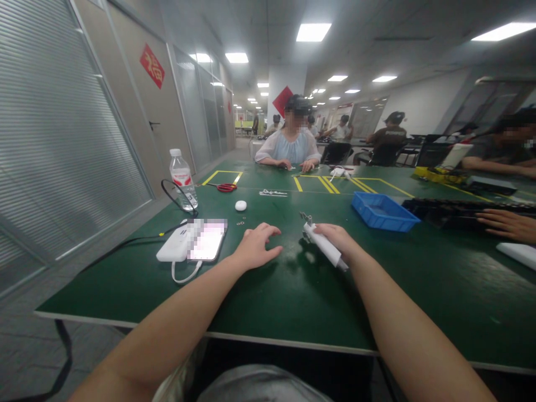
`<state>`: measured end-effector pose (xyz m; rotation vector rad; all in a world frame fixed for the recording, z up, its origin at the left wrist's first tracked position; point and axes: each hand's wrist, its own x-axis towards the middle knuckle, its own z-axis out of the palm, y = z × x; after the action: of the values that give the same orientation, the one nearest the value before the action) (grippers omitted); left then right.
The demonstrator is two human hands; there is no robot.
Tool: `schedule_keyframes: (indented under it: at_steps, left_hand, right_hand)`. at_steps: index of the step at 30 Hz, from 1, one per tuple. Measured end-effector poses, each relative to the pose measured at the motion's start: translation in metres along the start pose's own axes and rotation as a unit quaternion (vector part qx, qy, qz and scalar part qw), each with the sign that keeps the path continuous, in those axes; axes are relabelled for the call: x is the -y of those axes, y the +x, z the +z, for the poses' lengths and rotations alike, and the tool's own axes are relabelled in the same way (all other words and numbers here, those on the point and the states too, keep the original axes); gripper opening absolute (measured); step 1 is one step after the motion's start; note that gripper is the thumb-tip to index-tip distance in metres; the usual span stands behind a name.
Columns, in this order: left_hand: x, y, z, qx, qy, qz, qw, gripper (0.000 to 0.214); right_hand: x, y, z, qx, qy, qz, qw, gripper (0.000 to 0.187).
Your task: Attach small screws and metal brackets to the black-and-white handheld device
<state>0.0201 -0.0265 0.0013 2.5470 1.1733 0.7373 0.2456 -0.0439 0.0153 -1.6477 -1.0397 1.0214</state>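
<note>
My right hand [337, 237] is closed around a white rod-shaped tool [323, 247] with a small metal fitting at its far tip [305, 219], held low over the green table [293, 290]. My left hand [254, 245] rests on the table to the left of it, fingers loosely curled and apart, holding nothing. A few tiny metal rings [242, 223] lie just beyond the left hand.
A phone on a white power bank [173, 248] with cable lies at left, with a water bottle [183, 180], red scissors [226, 187] and a white puck [240, 205] beyond. A blue tray [383, 212] sits at right. Another person's hand [505, 223] rests far right; people sit opposite.
</note>
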Motion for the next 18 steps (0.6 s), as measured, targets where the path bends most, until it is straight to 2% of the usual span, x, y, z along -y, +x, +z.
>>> schedule_keyframes:
  at_steps: [6, 10, 15, 18]
  left_hand:
    - [0.0, 0.0, -0.001, 0.016, 0.006, 0.0, 1.0, 0.029]
    - [0.001, 0.0, 0.001, 0.019, 0.009, 0.004, 1.0, 0.028]
    - [0.003, 0.0, 0.002, 0.029, 0.01, 0.012, 0.999, 0.026]
    - [0.004, 0.0, 0.002, 0.035, 0.012, 0.019, 0.999, 0.025]
  right_hand:
    - [0.003, 0.003, -0.001, 0.052, 0.046, 0.039, 0.997, 0.021]
    - [0.006, 0.006, -0.005, 0.09, 0.088, 0.084, 0.989, 0.026]
    - [0.002, 0.015, -0.019, 0.134, 0.172, 0.106, 0.97, 0.029]
    - [-0.003, 0.023, -0.032, 0.138, 0.185, 0.092, 0.969, 0.028]
